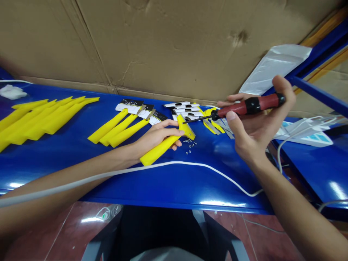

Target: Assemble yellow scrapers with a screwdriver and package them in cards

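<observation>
My left hand is closed around the yellow scraper, whose handle slants toward me and whose wide head points away. In my right hand is a screwdriver with a red and black handle, gripped between thumb and fingers. Its thin shaft reaches left to the scraper's head; whether the tip touches a screw is too small to tell. Small screws and nuts lie scattered on the blue table just beside the head.
Several yellow handles lie in a row at left. Yellow scrapers with black and white cards lie nearby. White blade covers and yellow parts sit behind the hands. A white cable crosses the blue table; cardboard stands behind.
</observation>
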Demonstrator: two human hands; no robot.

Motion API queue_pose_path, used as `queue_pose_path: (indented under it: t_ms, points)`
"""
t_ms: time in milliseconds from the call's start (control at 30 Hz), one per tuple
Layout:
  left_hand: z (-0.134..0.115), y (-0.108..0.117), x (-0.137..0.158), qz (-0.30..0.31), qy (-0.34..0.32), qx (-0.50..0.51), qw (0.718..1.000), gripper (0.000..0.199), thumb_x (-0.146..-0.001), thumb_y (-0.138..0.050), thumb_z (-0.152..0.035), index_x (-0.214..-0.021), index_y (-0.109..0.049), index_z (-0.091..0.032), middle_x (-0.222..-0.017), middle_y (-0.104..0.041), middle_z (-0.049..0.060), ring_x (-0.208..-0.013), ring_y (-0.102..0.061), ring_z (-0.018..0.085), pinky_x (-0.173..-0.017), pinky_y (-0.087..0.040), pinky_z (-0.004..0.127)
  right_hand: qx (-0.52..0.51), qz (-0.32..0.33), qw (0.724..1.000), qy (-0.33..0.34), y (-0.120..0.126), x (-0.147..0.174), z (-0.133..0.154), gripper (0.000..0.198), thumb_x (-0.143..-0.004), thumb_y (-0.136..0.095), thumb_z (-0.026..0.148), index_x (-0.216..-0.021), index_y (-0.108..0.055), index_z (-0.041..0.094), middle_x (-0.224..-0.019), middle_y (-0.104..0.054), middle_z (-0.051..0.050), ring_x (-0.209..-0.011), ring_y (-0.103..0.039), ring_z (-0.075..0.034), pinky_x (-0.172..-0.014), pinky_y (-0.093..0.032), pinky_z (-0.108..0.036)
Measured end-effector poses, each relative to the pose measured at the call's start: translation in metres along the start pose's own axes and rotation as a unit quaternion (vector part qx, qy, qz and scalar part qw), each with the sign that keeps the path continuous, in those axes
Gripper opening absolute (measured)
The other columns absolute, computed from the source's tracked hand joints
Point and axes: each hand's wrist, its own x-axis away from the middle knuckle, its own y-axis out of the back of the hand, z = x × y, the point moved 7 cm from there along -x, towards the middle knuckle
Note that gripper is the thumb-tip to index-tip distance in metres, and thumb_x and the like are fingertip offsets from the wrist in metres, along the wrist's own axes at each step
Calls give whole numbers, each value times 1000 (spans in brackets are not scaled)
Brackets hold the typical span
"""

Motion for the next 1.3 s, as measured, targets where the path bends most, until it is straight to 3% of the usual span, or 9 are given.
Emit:
queue_pose_path:
  t_ms: [133,300,500,600,733,867,1033,1300]
  points:
    - [1,0,-1,0,2,-4,1000,38,-92,-80,-41,-125,-64,-28,-97,-79,4,-96,-80,27,-78,-67,36,-17,45,999,25,-5,-2,4,96,-76,-92,56,-160,-44,49,-125,-65,-2,-114,-78,-29,-89,-74,-52]
    - [0,0,0,-3,6,9,1000,36,-92,-79,-37,-123,-63,-27,-93,-78,3,-93,-80,26,-79,-66,35,29,7,999,42,-1,-3,10,99,-70,-99,54,-157,-53,46,-157,-41,-6,-91,-79,-20,-72,-74,-39]
    - [-1,0,0,-3,-1,-17,1000,37,-93,-78,-41,-124,-64,-28,-95,-79,3,-95,-80,27,-76,-65,34,66,-24,996,52,5,-4,7,103,-63,-102,62,-153,-56,44,-153,-41,-7,-75,-73,-14,-68,-71,-40]
    - [0,0,0,-6,1,-17,1000,38,-93,-78,-42,-125,-64,-28,-99,-79,4,-97,-80,27,-75,-66,35,29,-2,998,49,0,-4,4,102,-68,-98,61,-157,-51,46,-156,-37,-7,-85,-75,-17,-71,-73,-42]
    - [1,0,-1,-5,2,0,1000,38,-92,-79,-40,-125,-63,-28,-97,-79,3,-94,-80,27,-77,-67,36,-7,26,998,52,-6,-3,4,105,-69,-96,52,-161,-46,47,-163,-30,-5,-113,-74,-25,-79,-76,-45]
    - [2,2,-3,-3,5,7,1000,37,-92,-80,-39,-123,-63,-27,-94,-79,2,-90,-80,25,-78,-67,35,12,9,999,43,-1,-2,9,107,-65,-101,55,-160,-51,46,-163,-33,-6,-101,-75,-23,-74,-75,-43]
    - [1,0,0,3,0,16,1000,37,-92,-81,-39,-123,-64,-28,-92,-78,2,-90,-80,25,-79,-66,34,64,1,998,12,2,-2,15,94,-75,-92,71,-158,-50,56,-168,-31,-3,-83,-74,-22,-82,-70,-59]
    - [1,-1,-1,13,-7,45,999,36,-91,-82,-37,-120,-64,-27,-90,-77,1,-86,-78,22,-76,-65,32,35,35,999,-3,-9,0,15,98,-77,-89,69,-160,-38,57,-172,-29,1,-115,-75,-30,-98,-71,-60]
